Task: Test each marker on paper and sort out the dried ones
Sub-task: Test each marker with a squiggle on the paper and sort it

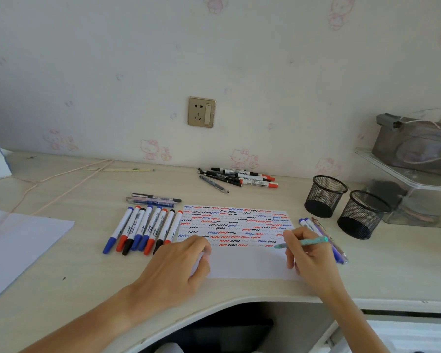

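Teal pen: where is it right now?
In the head view, right of centre: the right hand holds the teal pen, tip over the scribbled paper at its right edge, beside the blue-capped markers.

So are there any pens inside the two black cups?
No, both black mesh cups look empty, and the pens lie on the desk instead.

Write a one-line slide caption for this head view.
Right hand tests a teal pen on squiggle-covered paper while left hand steadies it.
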